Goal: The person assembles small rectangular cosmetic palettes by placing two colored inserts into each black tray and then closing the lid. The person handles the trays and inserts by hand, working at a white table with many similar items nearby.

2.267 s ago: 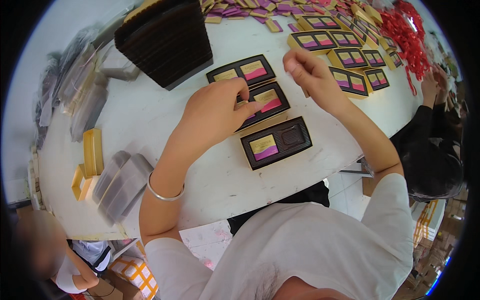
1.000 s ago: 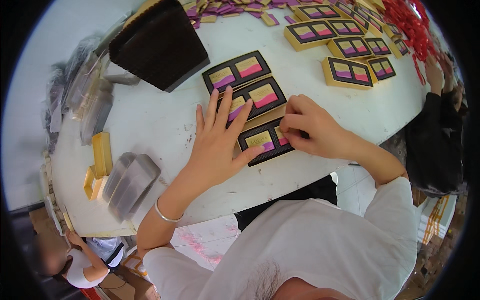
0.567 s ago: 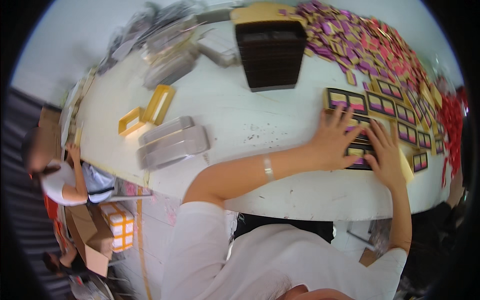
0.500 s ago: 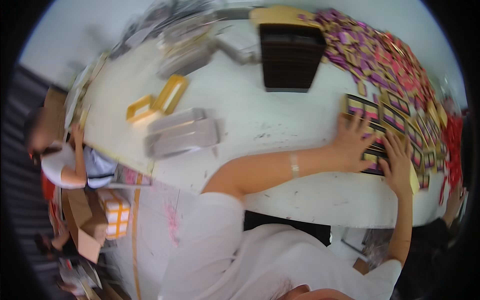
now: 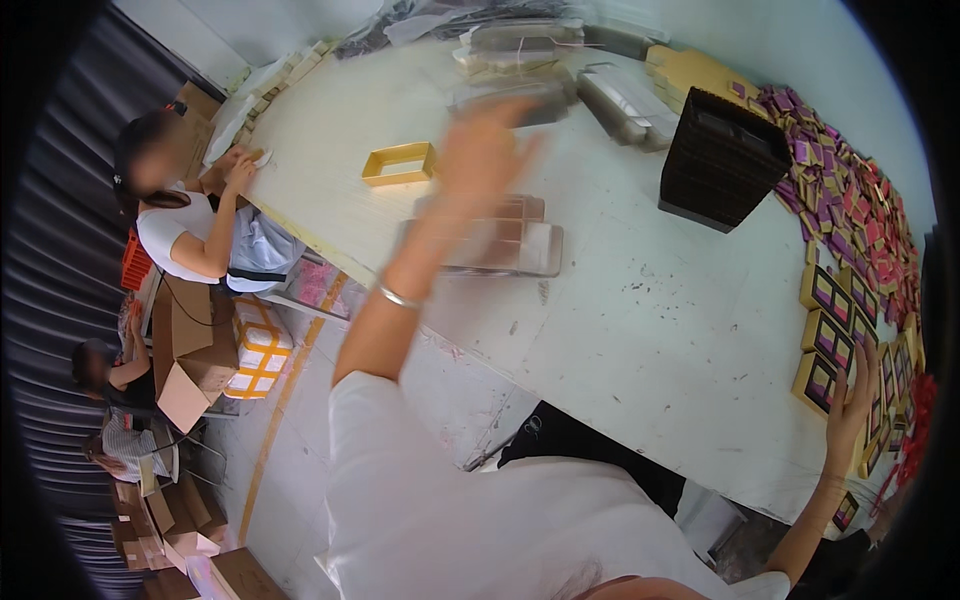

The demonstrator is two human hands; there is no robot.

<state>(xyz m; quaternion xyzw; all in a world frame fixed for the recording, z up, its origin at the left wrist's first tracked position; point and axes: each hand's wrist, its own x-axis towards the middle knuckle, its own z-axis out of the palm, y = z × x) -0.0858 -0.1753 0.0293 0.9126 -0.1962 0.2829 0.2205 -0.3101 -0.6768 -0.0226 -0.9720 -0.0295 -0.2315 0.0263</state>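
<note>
My left hand [image 5: 485, 155] is smeared by motion over the far middle of the table, so its fingers do not show clearly. Close by lie a gold rectangular frame [image 5: 399, 164] and clear plastic trays [image 5: 535, 248], partly covered by my forearm. At the right, my right hand [image 5: 852, 400] rests with fingers stretched against rows of gold-rimmed boxes. These boxes [image 5: 826, 345] have black inserts with pink, purple and gold pieces inside. I cannot see anything held in my right hand.
A dark brown stack of trays [image 5: 725, 160] stands near a heap of small purple, red and gold packets [image 5: 850, 190]. More clear plastic covers [image 5: 625, 105] lie at the back. A co-worker [image 5: 190, 220] sits at the left edge, near an open carton [image 5: 195, 345].
My left hand has left the boxes and swung left across the table. My right hand stays by the boxes. The view has turned left; only one of two gold frames shows now.
</note>
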